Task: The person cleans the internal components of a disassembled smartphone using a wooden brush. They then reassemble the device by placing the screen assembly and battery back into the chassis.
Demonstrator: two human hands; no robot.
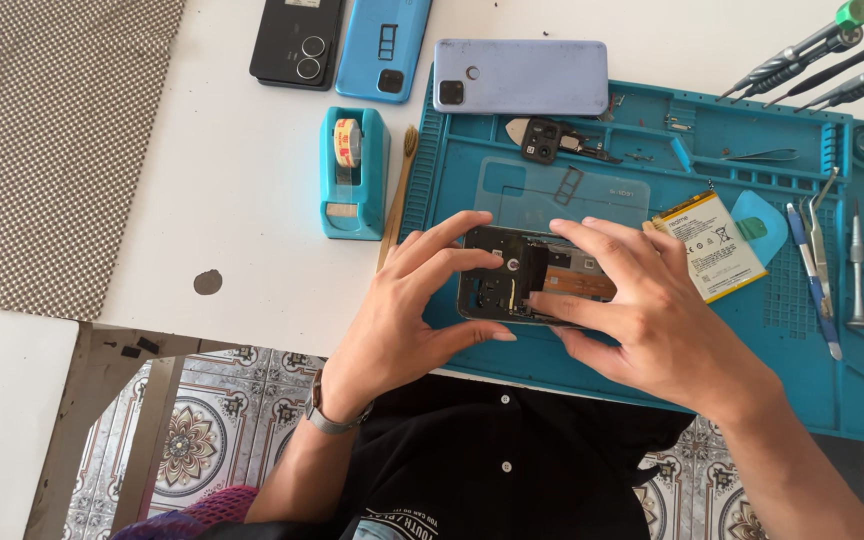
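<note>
Opened smartphone (530, 285) held above the near left part of the blue silicone repair mat (857, 395), back cover off, internals facing up. Gripped from both ends: left hand (407, 325) curled round the left end, thumb under the near edge, fingers over the far edge and the camera area; right hand (642, 320) closed on the right end, index finger laid across the far edge, thumb near the lower edge. Both hands partly closed on the phone, neither fully clenched.

Appearance: dark frame, black shielding and camera housing at the left, a copper-brown flex or board strip towards the right. Battery bay not clearly visible behind the fingers.

Handling, as judged: light, rigid along the frame, but fragile inside, with exposed connectors and thin ribbon cables prone to tearing. Best gripped by the frame edges only, clear of the boards. Smooth edges likely slippery.

Surroundings: loose white battery (717, 245) just right of the right hand, on the mat. Clear back cover (562, 190) lying far of the phone. Small camera module (542, 140) further back. Lilac phone (520, 77) at the far mat edge; blue phone (384, 45) and black phone (297, 40) on the white table. Teal tape dispenser (352, 170) left of the mat. Screwdrivers (822, 60) at far right, tweezers (817, 235) on the right.
</note>
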